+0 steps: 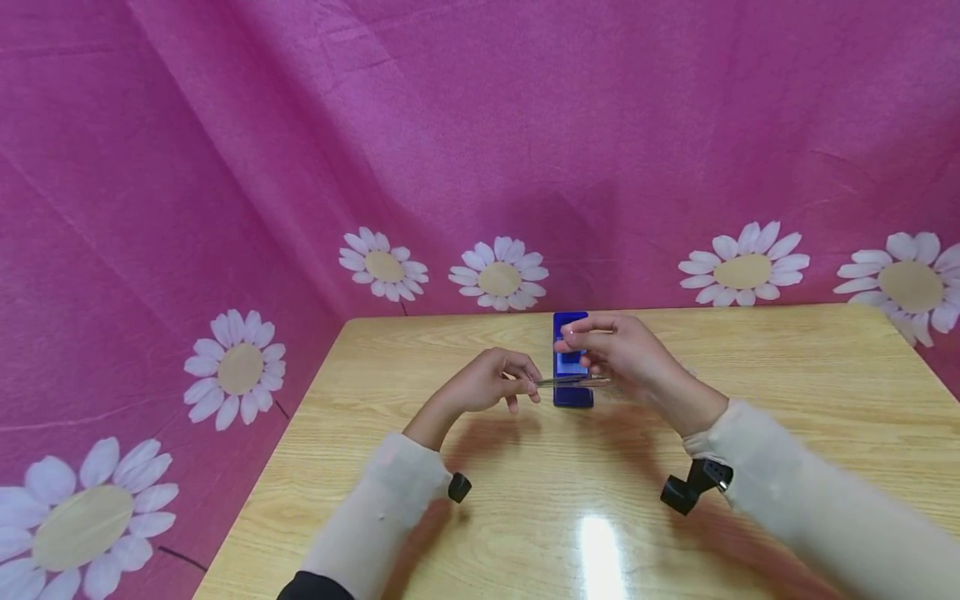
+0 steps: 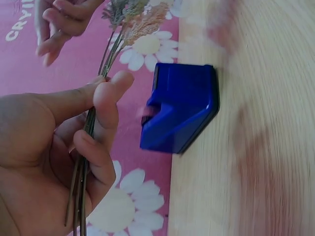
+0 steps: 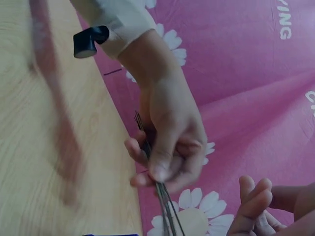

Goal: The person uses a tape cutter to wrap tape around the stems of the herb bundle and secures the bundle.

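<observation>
My left hand (image 1: pixel 491 385) pinches a thin bunch of dried flower stems (image 1: pixel 566 381) between thumb and curled fingers and holds it level above the table. In the left wrist view the stems (image 2: pixel 110 54) run from that hand (image 2: pixel 59 137) up to feathery flower heads (image 2: pixel 142 17). My right hand (image 1: pixel 626 354) hovers at the flower end, fingers loosely curled (image 2: pixel 61 22) just beside the heads, with nothing plainly held. The right wrist view shows the left hand (image 3: pixel 170 142) gripping the stems (image 3: pixel 165 201), with the right fingertips (image 3: pixel 256 206) apart from them. A small blue box (image 1: pixel 572 396) stands on the table behind the stems (image 2: pixel 182 108).
The light wooden table (image 1: pixel 525 500) meets a pink daisy-print cloth (image 1: pixel 480 167) hung at the back and left. Black camera mounts sit on both wrists (image 1: pixel 459 487) (image 1: pixel 693 483).
</observation>
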Motion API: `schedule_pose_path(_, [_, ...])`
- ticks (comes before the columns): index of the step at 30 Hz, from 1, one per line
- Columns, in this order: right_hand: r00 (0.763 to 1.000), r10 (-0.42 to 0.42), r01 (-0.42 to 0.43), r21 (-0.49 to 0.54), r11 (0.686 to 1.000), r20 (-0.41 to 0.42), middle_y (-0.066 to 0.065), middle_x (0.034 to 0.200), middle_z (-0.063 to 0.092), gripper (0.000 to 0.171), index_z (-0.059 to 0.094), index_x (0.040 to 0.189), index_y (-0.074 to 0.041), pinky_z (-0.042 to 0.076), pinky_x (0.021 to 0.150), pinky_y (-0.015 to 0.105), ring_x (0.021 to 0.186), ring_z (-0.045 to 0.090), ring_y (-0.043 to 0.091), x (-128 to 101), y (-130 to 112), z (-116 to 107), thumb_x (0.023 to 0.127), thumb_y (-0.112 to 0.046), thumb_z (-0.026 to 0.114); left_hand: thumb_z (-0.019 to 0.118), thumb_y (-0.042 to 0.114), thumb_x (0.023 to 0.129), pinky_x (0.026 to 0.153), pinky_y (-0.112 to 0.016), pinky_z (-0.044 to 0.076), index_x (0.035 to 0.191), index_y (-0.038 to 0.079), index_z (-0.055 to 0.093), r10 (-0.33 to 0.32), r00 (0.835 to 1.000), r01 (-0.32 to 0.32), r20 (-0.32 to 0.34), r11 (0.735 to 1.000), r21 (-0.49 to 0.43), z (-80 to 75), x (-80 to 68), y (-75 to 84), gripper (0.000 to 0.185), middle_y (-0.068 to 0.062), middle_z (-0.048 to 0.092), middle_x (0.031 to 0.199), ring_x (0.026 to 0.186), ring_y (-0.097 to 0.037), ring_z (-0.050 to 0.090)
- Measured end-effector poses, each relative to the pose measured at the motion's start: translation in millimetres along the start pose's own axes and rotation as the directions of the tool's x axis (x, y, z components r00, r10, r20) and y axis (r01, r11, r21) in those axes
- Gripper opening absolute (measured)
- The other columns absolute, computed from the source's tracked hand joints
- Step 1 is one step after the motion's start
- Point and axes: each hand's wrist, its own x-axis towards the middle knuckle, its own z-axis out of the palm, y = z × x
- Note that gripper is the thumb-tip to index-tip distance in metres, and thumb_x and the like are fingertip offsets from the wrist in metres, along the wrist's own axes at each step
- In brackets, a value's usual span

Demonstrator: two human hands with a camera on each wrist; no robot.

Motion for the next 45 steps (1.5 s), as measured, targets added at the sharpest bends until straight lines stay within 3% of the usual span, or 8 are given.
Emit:
schedule_pose_path(2, [1.0, 0.012, -0.012, 0.003, 1.0, 0.004, 0.001, 0.093, 0.078, 0.023, 0.063, 0.122, 0.001, 0.046, 0.053, 0.018, 0.059, 0.056, 0.004, -2, 2, 3, 0.102, -0.011, 0.065, 0.063, 0.001, 0.101, 0.063, -0.047, 0.06, 0.109, -0.006, 0.07, 0.012, 1.0, -0.012, 0.01, 1.0, 0.001, 4.3, 4.2, 2.2, 0.012, -0.011, 0.077, 0.09, 0.065, -0.02, 0.068])
schedule_pose_path(5, [1.0, 0.018, -0.018, -0.014, 1.0, 0.006, 0.001, 0.093, 0.078, 0.032, 0.059, 0.131, 0.005, 0.047, 0.056, 0.018, 0.061, 0.057, 0.005, -5, 7, 5, 0.103, -0.011, 0.063, 0.063, 0.001, 0.102, 0.056, -0.038, 0.056, 0.113, -0.007, 0.069, 0.029, 0.999, -0.029, 0.017, 0.999, 0.015, 10.4, 10.1, 5.8, 0.015, -0.015, 0.077, 0.092, 0.057, -0.015, 0.061])
schedule_pose_path(9, [1.0, 0.011, -0.01, -0.06, 0.998, 0.005, 0.0, 0.095, 0.078, 0.043, 0.053, 0.139, 0.01, 0.048, 0.06, 0.02, 0.063, 0.058, 0.007, -10, 14, 7, 0.104, -0.013, 0.062, 0.062, 0.004, 0.103, 0.049, -0.026, 0.038, 0.117, 0.0, 0.07, 0.027, 1.0, -0.028, 0.013, 0.999, 0.025, 17.3, 16.1, 10.9, 0.017, -0.016, 0.077, 0.091, 0.051, -0.011, 0.044])
schedule_pose_path(12, [1.0, 0.007, -0.007, -0.059, 0.998, 0.002, 0.0, 0.091, 0.077, 0.04, 0.055, 0.137, 0.009, 0.048, 0.058, 0.02, 0.062, 0.058, 0.007, -15, 19, 10, 0.104, -0.013, 0.062, 0.062, 0.007, 0.103, 0.05, -0.023, 0.033, 0.119, 0.003, 0.071, 0.019, 1.0, -0.019, 0.005, 1.0, 0.024, 21.1, 19.1, 14.7, 0.019, -0.013, 0.077, 0.087, 0.056, -0.01, 0.042])
schedule_pose_path(20, [0.999, -0.037, 0.035, -0.091, 0.995, -0.011, 0.001, 0.086, 0.077, 0.043, 0.055, 0.138, 0.009, 0.049, 0.058, 0.022, 0.061, 0.057, 0.007, -27, 35, 12, 0.103, -0.013, 0.065, 0.063, 0.006, 0.103, 0.053, -0.022, 0.032, 0.103, -0.001, 0.074, 0.027, 1.0, -0.027, 0.005, 0.998, 0.054, 26.3, 23.5, 19.6, 0.013, -0.02, 0.075, 0.085, 0.057, -0.007, 0.041])
schedule_pose_path(28, [0.995, -0.092, 0.081, -0.194, 0.978, -0.049, 0.01, 0.093, 0.079, 0.04, 0.058, 0.137, 0.007, 0.052, 0.061, 0.024, 0.06, 0.058, 0.008, -36, 52, 14, 0.102, -0.011, 0.065, 0.064, 0.004, 0.101, 0.053, -0.022, 0.035, 0.092, 0.0, 0.075, 0.045, 0.999, -0.047, 0.024, 0.997, 0.063, 26.9, 22.8, 21.0, 0.014, 0.001, 0.062, 0.07, 0.057, -0.008, 0.041])
schedule_pose_path(34, [0.986, -0.148, 0.123, -0.257, 0.958, -0.08, 0.015, 0.101, 0.078, 0.032, 0.061, 0.13, 0.006, 0.053, 0.06, 0.025, 0.062, 0.059, 0.012, -44, 61, 16, 0.104, -0.012, 0.063, 0.066, 0.006, 0.1, 0.053, -0.023, 0.037, 0.091, 0.001, 0.077, 0.052, 0.997, -0.055, 0.062, 0.998, 0.044, 28.8, 22.1, 22.4, 0.015, 0.005, 0.062, 0.068, 0.056, -0.008, 0.04])
schedule_pose_path(45, [0.964, -0.231, 0.174, -0.35, 0.92, -0.128, 0.013, 0.094, 0.079, 0.02, 0.058, 0.115, 0.003, 0.054, 0.058, 0.027, 0.061, 0.062, 0.016, -49, 72, 22, 0.102, -0.01, 0.066, 0.062, 0.002, 0.101, 0.053, -0.023, 0.037, 0.098, 0.0, 0.079, 0.048, 0.993, -0.052, 0.109, 0.998, 0.029, 32.1, 22.4, 22.8, 0.017, 0.003, 0.067, 0.071, 0.055, -0.008, 0.04])
